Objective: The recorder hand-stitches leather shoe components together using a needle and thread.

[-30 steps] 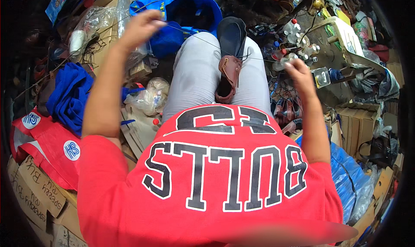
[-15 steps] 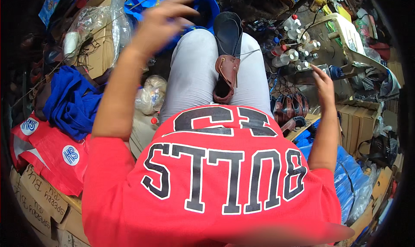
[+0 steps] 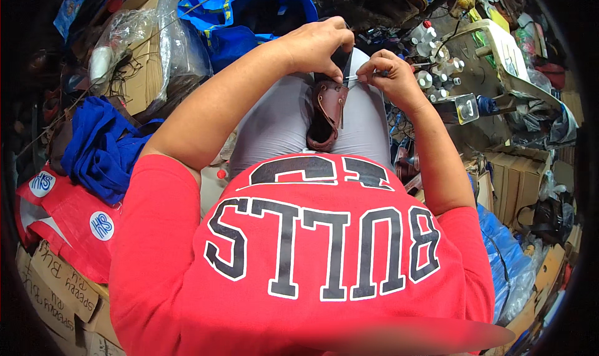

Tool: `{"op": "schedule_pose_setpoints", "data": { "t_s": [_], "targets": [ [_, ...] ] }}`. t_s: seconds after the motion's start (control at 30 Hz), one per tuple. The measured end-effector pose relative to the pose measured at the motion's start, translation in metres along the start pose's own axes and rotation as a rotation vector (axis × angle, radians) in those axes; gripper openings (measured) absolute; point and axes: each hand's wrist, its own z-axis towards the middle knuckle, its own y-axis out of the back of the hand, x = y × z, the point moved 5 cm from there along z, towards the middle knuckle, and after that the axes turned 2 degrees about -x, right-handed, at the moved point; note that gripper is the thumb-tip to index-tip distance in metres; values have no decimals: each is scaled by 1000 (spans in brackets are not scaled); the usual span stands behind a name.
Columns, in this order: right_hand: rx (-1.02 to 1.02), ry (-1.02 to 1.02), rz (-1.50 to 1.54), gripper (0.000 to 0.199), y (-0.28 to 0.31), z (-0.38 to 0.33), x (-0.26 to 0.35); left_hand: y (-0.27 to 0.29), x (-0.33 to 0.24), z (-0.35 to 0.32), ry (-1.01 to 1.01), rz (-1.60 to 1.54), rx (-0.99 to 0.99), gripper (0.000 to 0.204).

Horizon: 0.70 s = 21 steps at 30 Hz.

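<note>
A brown leather shoe (image 3: 331, 103) with lacing at its collar lies between my thighs, its open heel end toward me and its dark front part pointing away. My left hand (image 3: 321, 47) curls over the front part, thumb pressed at the edge of the brown leather. Just right of the shoe, my right hand (image 3: 390, 78) pinches a thin pale strand (image 3: 352, 78), like a thread, which runs toward the left thumb. The left hand hides most of the dark front part.
A blue bag (image 3: 237, 38) stands beyond my left knee. Several plastic bottles (image 3: 437, 75) stand at the far right beside a pale plastic chair (image 3: 499, 50). Blue cloth (image 3: 103, 147) and a red bag (image 3: 72, 225) lie at left, with cardboard boxes (image 3: 515, 178) at right.
Both hands were raised apart, away from the shoe. The left has come down onto its front part, and the right has moved inward to the strand beside it.
</note>
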Motion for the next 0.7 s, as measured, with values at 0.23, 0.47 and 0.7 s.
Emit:
{"op": "schedule_pose_setpoints", "data": {
  "t_s": [0.23, 0.47, 0.7],
  "targets": [
    [22, 8, 20, 17, -9, 0, -6, -3, -5, 4, -23, 14, 181, 37],
    [37, -18, 40, 12, -16, -4, -1, -23, 15, 2, 34, -360, 355, 20],
    [-136, 114, -23, 11, -22, -17, -3, -47, 38, -7, 196, -682, 365, 19]
  ]
}}
